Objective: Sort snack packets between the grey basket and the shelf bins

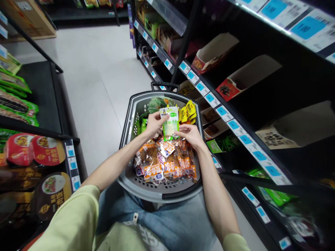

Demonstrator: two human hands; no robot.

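A grey shopping basket [131, 118] rests in front of my knees in a shop aisle. Both hands hold one small green-and-white snack packet [170, 122] upright above it. My left hand [155, 124] pinches the packet's upper left corner. My right hand [190, 135] grips its lower right edge. Under my hands lie several orange snack packets [162, 164]. Green packets [157, 104] and yellow packets [188, 111] fill the far end of the basket.
Black shelves with blue price tags [235, 128] run along the right, holding open cardboard display boxes [217, 52]. On the left, low shelves carry green packets [15, 104] and round red-lidded packs [34, 150]. The pale floor [91, 69] stretches ahead down the aisle.
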